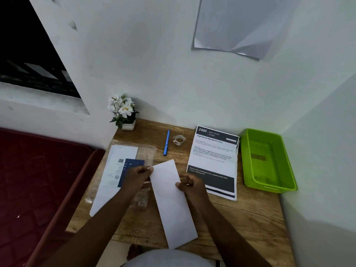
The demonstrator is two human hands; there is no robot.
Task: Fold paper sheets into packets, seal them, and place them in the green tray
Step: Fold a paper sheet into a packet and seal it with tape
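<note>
While my left hand (139,175) pinches the folded paper sheet (172,204) at its upper left edge, my right hand (189,186) grips its right edge; the sheet sits mid-desk, its lower end overhanging the wooden desk (250,214). Green tray (269,186) at 2 o'clock, contents hard to read. At 12, blue pen (166,143) and tape roll (179,140). My left wrist hides part of the clear bag (143,199).

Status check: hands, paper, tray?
Both hands pinch the folded paper sheet: left hand at its left edge, right hand at its right edge. Green tray holds no packet. Tape roll untouched.
</note>
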